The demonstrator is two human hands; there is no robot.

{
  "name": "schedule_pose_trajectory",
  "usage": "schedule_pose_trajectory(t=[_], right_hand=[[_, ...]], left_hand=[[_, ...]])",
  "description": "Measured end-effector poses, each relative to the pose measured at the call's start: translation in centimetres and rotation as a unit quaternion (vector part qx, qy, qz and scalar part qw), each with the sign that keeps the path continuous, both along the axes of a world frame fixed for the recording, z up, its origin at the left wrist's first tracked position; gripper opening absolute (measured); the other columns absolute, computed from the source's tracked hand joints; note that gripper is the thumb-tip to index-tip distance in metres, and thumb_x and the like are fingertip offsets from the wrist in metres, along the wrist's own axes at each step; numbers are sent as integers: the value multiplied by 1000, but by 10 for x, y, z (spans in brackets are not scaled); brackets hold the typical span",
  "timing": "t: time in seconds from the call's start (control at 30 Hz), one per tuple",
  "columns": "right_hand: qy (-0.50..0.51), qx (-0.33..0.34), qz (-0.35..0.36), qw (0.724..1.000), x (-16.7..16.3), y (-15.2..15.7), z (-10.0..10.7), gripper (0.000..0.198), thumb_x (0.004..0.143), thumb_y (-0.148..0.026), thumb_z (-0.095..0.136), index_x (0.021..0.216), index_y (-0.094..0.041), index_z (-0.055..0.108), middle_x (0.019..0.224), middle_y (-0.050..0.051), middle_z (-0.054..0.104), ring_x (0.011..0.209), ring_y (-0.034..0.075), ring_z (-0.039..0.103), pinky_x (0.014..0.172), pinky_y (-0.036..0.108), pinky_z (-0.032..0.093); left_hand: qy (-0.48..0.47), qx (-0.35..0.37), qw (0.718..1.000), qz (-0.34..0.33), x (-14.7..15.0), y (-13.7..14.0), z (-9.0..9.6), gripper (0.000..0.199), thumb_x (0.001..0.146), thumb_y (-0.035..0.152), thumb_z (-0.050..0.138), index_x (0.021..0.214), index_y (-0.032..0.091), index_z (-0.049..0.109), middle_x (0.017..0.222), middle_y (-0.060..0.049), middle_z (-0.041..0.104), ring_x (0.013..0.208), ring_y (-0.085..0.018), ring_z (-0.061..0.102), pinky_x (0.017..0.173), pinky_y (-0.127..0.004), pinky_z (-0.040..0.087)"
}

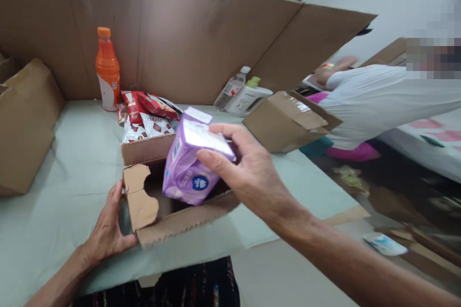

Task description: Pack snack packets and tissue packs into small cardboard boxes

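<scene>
My right hand (245, 163) grips a purple tissue pack (190, 172) from above, thumb on the near side and fingers over the white-labelled top. The pack is tilted, its lower part inside or just over an open cardboard box (201, 216); I cannot tell whether it touches the bottom. My left hand (108, 225) holds the left end of that box, thumb at the near corner and fingers at the far one. A torn flap (140, 196) covers that end. Right behind, red and white snack packets (151, 115) lie in another low cardboard box (147, 150).
An orange drink bottle (107, 74) stands by the cardboard wall (201, 33). A clear bottle (232, 88) and a white bottle (248, 98) lean at the back. Cardboard boxes flank the table (82, 172). At right, a blurred person (378, 100) bends over.
</scene>
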State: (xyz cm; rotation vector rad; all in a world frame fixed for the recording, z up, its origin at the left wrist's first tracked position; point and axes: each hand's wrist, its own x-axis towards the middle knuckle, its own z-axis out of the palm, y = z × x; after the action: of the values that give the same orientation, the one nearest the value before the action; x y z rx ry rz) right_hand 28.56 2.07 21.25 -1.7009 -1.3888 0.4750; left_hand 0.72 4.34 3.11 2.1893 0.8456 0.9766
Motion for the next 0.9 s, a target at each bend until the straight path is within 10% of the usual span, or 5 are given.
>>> schedule_pose_trajectory(t=[0.23, 0.47, 0.7, 0.8, 0.9], right_hand=[[-13, -29, 25, 999, -3, -10, -1, 65, 77, -65, 74, 125, -24, 56, 118, 12, 68, 101, 30, 67, 79, 44, 59], [-188, 34, 95, 977, -2, -20, 7, 23, 92, -44, 63, 102, -24, 59, 112, 11, 67, 100, 29, 67, 79, 43, 60], [-446, 25, 329, 832, 12, -28, 30, 16, 79, -26, 78, 88, -22, 65, 157, 16, 50, 144, 44, 45, 107, 61, 46], [-476, -38, 447, 756, 13, -10, 32, 12, 80, -14, 74, 86, -21, 67, 140, 13, 64, 128, 34, 61, 100, 48, 50], [-491, -54, 463, 736, 10, 7, 31, 22, 83, -5, 68, 98, -21, 67, 116, 8, 73, 102, 25, 68, 86, 38, 49]], left_hand=[[-8, 27, 1000, 15, -1, 0, -6, 124, 77, 34, 84, 168, 34, -1, 163, -20, 32, 146, -50, 42, 110, -71, 48], [9, 38, 999, 7, -2, 0, -3, 125, 78, 39, 84, 168, 35, -2, 163, -19, 31, 144, -50, 44, 109, -67, 50], [17, 17, 1000, -14, -1, -1, -4, 126, 77, 39, 85, 168, 34, -2, 164, -21, 28, 147, -51, 38, 111, -73, 45], [13, 8, 1000, -17, -3, 0, -3, 127, 78, 34, 84, 167, 35, -5, 166, -21, 27, 148, -50, 39, 112, -72, 45], [20, -2, 1000, -22, -5, 0, -2, 127, 77, 34, 84, 167, 36, -6, 167, -20, 26, 148, -51, 39, 112, -72, 46]])
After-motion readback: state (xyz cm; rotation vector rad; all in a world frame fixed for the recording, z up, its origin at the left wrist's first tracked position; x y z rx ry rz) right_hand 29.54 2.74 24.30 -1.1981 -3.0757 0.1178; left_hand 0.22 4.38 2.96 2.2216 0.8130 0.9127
